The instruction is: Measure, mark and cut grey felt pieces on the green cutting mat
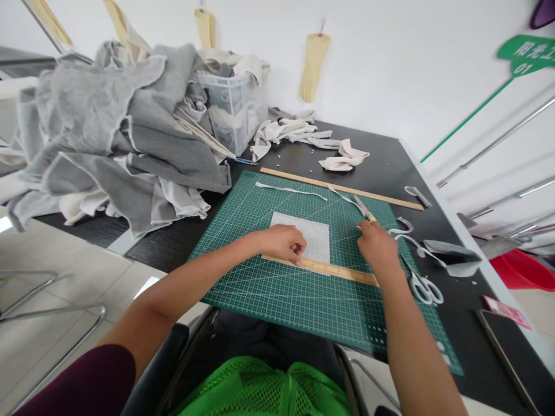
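My left hand [284,242] rests with curled fingers on a pale grey square of cloth [317,238], its thumb side pressing on a wooden ruler [338,270] along the cloth's near edge. Right of the cloth, my right hand [378,247] is closed around the handle end of a pair of scissors [365,209]; their metal blades point away from me. Both hands are over a green cutting mat [303,306]. A thin cloth strip [290,189] lies flat beyond the square, and another strip [342,195] reaches toward the blades.
A second wooden ruler [347,188] crosses the mat's far edge. White-handled scissors [425,289], grey cloth scraps [451,255] and a phone [515,358] lie to the right. A large heap of grey cloth [108,127] and a clear plastic bin [234,98] stand at the left.
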### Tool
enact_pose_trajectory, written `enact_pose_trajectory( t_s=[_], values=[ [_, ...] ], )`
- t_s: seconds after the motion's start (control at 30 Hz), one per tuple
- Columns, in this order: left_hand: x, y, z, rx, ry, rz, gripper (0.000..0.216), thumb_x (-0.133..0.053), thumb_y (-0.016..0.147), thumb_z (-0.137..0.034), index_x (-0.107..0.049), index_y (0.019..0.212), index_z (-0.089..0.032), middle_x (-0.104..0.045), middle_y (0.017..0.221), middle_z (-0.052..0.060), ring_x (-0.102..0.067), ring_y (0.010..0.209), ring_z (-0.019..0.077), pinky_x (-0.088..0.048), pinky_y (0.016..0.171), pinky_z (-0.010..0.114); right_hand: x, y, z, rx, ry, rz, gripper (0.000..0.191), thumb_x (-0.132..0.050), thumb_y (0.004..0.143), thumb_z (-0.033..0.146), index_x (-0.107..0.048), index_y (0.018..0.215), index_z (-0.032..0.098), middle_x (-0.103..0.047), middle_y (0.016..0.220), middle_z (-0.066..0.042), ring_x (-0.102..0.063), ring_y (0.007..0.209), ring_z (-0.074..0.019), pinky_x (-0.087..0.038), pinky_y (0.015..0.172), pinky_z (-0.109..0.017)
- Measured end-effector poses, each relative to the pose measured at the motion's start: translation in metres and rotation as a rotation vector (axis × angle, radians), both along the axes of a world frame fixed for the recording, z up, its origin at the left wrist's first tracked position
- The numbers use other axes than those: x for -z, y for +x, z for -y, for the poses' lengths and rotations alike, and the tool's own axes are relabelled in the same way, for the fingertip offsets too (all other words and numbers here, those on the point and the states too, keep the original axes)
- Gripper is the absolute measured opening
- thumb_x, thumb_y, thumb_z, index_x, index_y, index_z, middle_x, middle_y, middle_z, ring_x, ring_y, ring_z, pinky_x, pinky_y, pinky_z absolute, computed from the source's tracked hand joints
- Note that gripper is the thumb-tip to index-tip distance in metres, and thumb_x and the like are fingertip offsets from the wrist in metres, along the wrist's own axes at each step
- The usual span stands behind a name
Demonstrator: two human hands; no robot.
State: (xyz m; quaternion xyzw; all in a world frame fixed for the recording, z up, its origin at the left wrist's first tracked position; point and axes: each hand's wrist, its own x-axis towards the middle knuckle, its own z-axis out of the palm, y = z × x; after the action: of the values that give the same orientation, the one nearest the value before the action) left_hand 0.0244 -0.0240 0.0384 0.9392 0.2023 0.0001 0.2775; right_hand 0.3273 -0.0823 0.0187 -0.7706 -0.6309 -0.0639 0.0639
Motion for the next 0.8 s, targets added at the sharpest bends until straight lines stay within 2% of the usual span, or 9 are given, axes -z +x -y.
enact_pose_trajectory(
  t_s=[0.07, 0.2, 0.27, 0.33, 0.47, 0.6, 0.7, 0.8],
  values=[
    [-0.001, -0.001, 0.000, 0.002, -0.001, -0.002, 0.023, -0.079, 0.076, -0.040, -0.067, 0.082, -0.022, -0.065, 0.084, -0.002, -0.056, 0.088, 0.0172, -0.031, 0.064, 0.027, -0.002, 0.000, -0.001, 0.004, 0.061, -0.067, 0.031, -0.036, 0.097, 0.020, -0.064, 0.109, 0.015, -0.065, 0.106, -0.022, -0.064, 0.092, -0.0350, -0.045, 0.077, -0.045],
    [-0.003, -0.001, 0.000, 0.013, -0.001, -0.001, 0.024, -0.079, 0.076, -0.041, -0.067, 0.081, -0.022, -0.065, 0.083, -0.002, -0.056, 0.088, 0.0171, -0.031, 0.063, 0.026, -0.010, -0.014, -0.005, -0.099, 0.224, -0.312, 0.030, -0.035, 0.097, 0.023, -0.063, 0.105, 0.015, -0.068, 0.101, -0.018, -0.062, 0.098, -0.0313, -0.045, 0.086, -0.042],
    [-0.001, -0.001, -0.001, 0.022, 0.004, 0.018, 0.025, -0.079, 0.076, -0.042, -0.066, 0.081, -0.022, -0.065, 0.083, -0.002, -0.056, 0.087, 0.0169, -0.031, 0.063, 0.026, -0.014, -0.031, -0.005, -0.137, 0.249, -0.465, 0.030, -0.036, 0.099, 0.031, -0.063, 0.105, 0.017, -0.069, 0.096, -0.013, -0.063, 0.093, -0.0281, -0.046, 0.083, -0.039],
    [0.002, -0.001, -0.002, 0.029, 0.013, 0.040, 0.025, -0.080, 0.075, -0.043, -0.066, 0.080, -0.022, -0.065, 0.082, -0.003, -0.056, 0.086, 0.0167, -0.031, 0.063, 0.026, -0.017, -0.051, -0.003, -0.198, 0.235, -0.666, 0.031, -0.046, 0.097, 0.042, -0.062, 0.108, 0.018, -0.069, 0.095, -0.010, -0.063, 0.087, -0.0263, -0.047, 0.080, -0.038],
    [0.010, -0.001, -0.005, 0.043, 0.036, 0.081, 0.026, -0.080, 0.074, -0.042, -0.065, 0.080, -0.022, -0.066, 0.080, -0.003, -0.056, 0.083, 0.0165, -0.032, 0.064, 0.027, -0.020, -0.084, 0.012, -0.302, 0.178, -0.867, 0.027, -0.050, 0.097, 0.044, -0.061, 0.102, 0.021, -0.067, 0.090, -0.006, -0.060, 0.081, -0.0224, -0.048, 0.075, -0.034],
    [0.014, 0.000, -0.008, 0.075, 0.034, 0.075, 0.027, -0.078, 0.075, -0.045, -0.067, 0.084, -0.023, -0.068, 0.083, -0.003, -0.059, 0.083, 0.0173, -0.032, 0.063, 0.027, -0.016, -0.099, 0.038, -0.310, 0.215, -0.971, 0.023, -0.049, 0.099, 0.044, -0.057, 0.103, 0.023, -0.064, 0.093, -0.005, -0.061, 0.086, -0.0217, -0.049, 0.079, -0.033],
    [0.012, 0.001, -0.008, 0.068, 0.044, 0.031, 0.031, -0.077, 0.075, -0.051, -0.069, 0.087, -0.023, -0.069, 0.085, -0.001, -0.060, 0.082, 0.0181, -0.031, 0.062, 0.027, -0.007, -0.108, 0.059, -0.350, 0.240, -1.018, 0.020, -0.049, 0.100, 0.042, -0.058, 0.100, 0.023, -0.064, 0.088, -0.004, -0.062, 0.082, -0.0211, -0.050, 0.076, -0.032],
    [0.010, 0.000, -0.007, 0.045, 0.077, 0.024, 0.032, -0.076, 0.075, -0.052, -0.070, 0.087, -0.023, -0.070, 0.084, -0.001, -0.060, 0.083, 0.0183, -0.032, 0.065, 0.027, 0.002, -0.118, 0.077, -0.390, 0.182, -0.950, 0.016, -0.048, 0.102, 0.036, -0.058, 0.099, 0.024, -0.065, 0.086, -0.003, -0.064, 0.078, -0.0210, -0.051, 0.071, -0.032]
  ],
)
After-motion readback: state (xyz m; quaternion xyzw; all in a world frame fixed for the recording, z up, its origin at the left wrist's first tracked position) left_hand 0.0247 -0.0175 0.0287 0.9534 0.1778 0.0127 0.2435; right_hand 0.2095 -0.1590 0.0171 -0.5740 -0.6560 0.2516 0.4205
